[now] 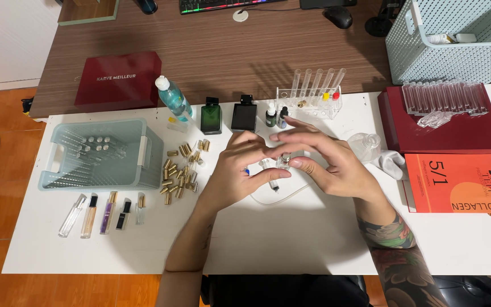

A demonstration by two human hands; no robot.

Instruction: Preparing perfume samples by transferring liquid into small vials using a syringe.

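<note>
Working from the head view, the only one: both hands meet at mid-counter (291, 244), over a white tray (268, 200). Left hand (237, 170) has its grip closed on a small syringe-like applicator (272, 181); thumb and fingers pinch it, tip pointing right. Right hand (328, 159) pinches a small clear vial (283, 161) between thumb and forefinger, other fingers fanned out. Applicator and vial nearly touching; can't tell if the tip is inside the neck.

Done, judging by layout: five slim filled sprayers (103, 213) lined up at left front, below the basket (100, 153). Left, as a guess: the basket holds more vials, a loose pile of gold caps (182, 170) sits unused beside it, so most units look unfinished.

Behind the hands: green bottle (211, 116), black bottle (244, 115), two droppers (276, 116), tube rack (312, 94). Blue pump bottle (173, 98) lies further left. Red boxes and an orange book sit at far right.
</note>
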